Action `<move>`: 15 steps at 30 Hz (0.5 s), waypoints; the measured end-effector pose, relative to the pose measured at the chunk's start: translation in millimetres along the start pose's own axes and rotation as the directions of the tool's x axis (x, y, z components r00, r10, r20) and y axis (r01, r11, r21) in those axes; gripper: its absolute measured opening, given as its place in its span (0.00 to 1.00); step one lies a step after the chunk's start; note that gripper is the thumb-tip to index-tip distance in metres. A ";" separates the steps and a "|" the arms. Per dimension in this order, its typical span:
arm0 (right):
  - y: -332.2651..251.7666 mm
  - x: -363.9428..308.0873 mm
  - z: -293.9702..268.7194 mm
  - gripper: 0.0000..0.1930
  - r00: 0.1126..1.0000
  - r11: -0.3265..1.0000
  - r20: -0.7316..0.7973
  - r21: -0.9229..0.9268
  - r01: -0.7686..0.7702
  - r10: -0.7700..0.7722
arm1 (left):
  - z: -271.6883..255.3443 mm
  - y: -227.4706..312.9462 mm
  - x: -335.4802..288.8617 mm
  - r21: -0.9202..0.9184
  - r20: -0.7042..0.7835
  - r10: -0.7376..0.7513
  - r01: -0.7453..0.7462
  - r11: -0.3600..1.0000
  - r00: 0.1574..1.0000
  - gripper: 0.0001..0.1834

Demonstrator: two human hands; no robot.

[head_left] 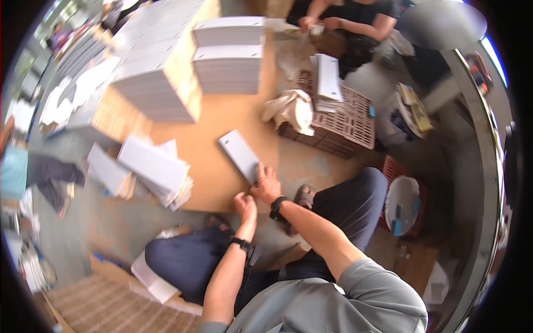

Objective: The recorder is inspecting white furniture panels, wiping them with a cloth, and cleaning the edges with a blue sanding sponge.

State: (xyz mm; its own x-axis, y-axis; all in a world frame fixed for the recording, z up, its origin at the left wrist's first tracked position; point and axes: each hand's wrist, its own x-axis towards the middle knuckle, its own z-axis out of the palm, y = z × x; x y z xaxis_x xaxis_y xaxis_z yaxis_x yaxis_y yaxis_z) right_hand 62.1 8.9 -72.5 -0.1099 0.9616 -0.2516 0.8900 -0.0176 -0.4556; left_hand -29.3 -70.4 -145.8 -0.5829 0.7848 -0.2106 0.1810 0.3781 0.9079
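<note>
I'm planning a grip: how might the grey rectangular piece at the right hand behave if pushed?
The grey rectangular piece would probably slide rather than tip, lying flat and low on the tan surface. It looks fairly stiff, its long edges straight.

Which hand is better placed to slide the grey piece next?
Probably the right hand: its fingers seem to touch the near end of the grey piece; the left hand appears clear of it.

bright overall, blue-white glare (494, 59) upper right, dimmer right side, fisheye bending, black corners, soft blur
</note>
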 end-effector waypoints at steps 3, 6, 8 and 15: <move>16.0 -2.8 -29.7 0.54 0.996 0.984 0.087 0.175 -0.025 0.010 | 3.9 32.0 -1.2 -0.084 0.103 -0.064 0.073 0.994 0.993 0.25; 71.4 -2.8 -47.8 0.48 0.983 0.780 0.173 0.623 -0.067 -0.054 | 18.4 75.0 3.4 -0.305 0.397 -0.172 0.306 0.902 0.902 0.30; 71.3 -29.2 -81.9 0.44 0.931 0.489 0.329 0.846 -0.214 -0.161 | 17.4 93.5 6.4 -0.434 0.512 -0.225 0.475 0.765 0.829 0.26; 117.2 -74.0 -145.9 0.42 0.975 0.438 0.179 0.893 -0.105 -0.132 | 74.6 130.1 -16.6 -0.312 0.471 -0.006 0.173 0.934 0.882 0.15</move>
State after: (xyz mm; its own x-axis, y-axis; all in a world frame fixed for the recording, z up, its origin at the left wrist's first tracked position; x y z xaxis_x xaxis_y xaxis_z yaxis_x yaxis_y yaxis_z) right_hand 239.1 -24.4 17.3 -0.3036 0.8908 -0.3381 0.0058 -0.3531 -0.9356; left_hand 63.0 2.4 -51.3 -0.1419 0.9215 -0.3616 -0.1790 0.3354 0.9249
